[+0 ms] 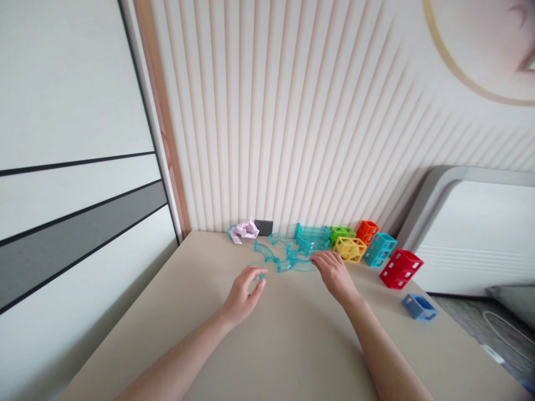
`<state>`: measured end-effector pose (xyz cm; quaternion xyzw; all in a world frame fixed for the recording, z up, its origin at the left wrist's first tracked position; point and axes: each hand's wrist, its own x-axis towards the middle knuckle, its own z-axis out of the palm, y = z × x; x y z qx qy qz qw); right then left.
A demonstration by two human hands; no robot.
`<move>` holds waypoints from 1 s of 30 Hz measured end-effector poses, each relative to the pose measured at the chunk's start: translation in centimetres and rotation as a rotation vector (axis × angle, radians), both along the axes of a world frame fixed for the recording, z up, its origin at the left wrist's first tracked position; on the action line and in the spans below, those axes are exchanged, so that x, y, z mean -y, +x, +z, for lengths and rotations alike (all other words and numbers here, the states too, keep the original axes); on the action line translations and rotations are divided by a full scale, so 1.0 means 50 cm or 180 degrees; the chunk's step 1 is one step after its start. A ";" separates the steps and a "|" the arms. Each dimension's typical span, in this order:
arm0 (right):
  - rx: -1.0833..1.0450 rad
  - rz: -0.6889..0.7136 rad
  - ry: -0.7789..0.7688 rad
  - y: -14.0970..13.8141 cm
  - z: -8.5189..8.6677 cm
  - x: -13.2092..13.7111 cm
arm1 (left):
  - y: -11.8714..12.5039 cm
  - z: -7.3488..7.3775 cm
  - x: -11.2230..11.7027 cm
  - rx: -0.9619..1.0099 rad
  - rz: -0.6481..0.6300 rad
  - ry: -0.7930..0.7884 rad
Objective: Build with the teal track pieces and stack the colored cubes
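My left hand (243, 292) has its thumb and fingers curled around a curved, see-through teal tube piece (256, 265), partly hidden behind the fingers. To the right, my right hand (333, 272) reaches over the table with its fingers bent down on the end of another clear teal tube piece (304, 266); its thumb is hidden. Between the hands lie several more teal pieces, among them a curved tube (264, 250) and a short connector (285, 266). Straight teal tubes (313, 233) are stacked against the wall behind them.
Open-sided block frames stand along the right: green (341, 234), yellow (350, 249), orange (368, 231), light blue (379, 249), red (401, 269) and dark blue (420, 307). A crumpled lilac item (244, 230) lies by a black wall socket (264, 228). A white cabinet (75, 267) borders the left.
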<state>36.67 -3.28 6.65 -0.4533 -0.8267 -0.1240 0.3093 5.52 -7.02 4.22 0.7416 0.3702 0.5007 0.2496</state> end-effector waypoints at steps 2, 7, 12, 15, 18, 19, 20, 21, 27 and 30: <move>-0.0007 -0.0157 0.0002 0.022 -0.004 -0.007 | 0.001 0.000 0.002 -0.0143 -0.0086 0.0110; 0.0040 -0.0189 -0.0058 0.032 -0.011 -0.010 | 0.002 -0.005 0.005 -0.0400 -0.0315 0.0280; 0.0177 -0.0137 -0.0140 0.029 -0.018 -0.011 | -0.001 -0.004 0.005 -0.0597 -0.0434 0.0318; 0.0105 -0.0099 -0.0135 0.027 -0.019 -0.011 | -0.002 0.000 0.007 -0.0724 -0.0479 0.0370; 0.0043 -0.0004 -0.0117 0.010 -0.014 -0.005 | -0.002 0.003 0.009 -0.0802 -0.0475 0.0458; 0.0037 0.0070 -0.0119 0.000 -0.011 0.000 | -0.002 0.003 0.010 -0.0810 -0.0439 0.0479; 0.0044 0.0172 -0.0125 -0.012 -0.007 0.005 | -0.002 0.003 0.010 -0.0809 -0.0378 0.0497; 0.0064 0.0292 -0.0130 -0.025 -0.004 0.011 | -0.003 0.002 0.009 -0.0798 -0.0296 0.0513; 0.0420 0.1027 -0.0065 -0.115 0.004 0.051 | -0.010 -0.003 0.002 -0.0664 0.0119 0.0533; 0.0501 0.1260 0.0067 -0.146 -0.003 0.066 | -0.012 -0.005 0.000 -0.0650 0.0050 0.0391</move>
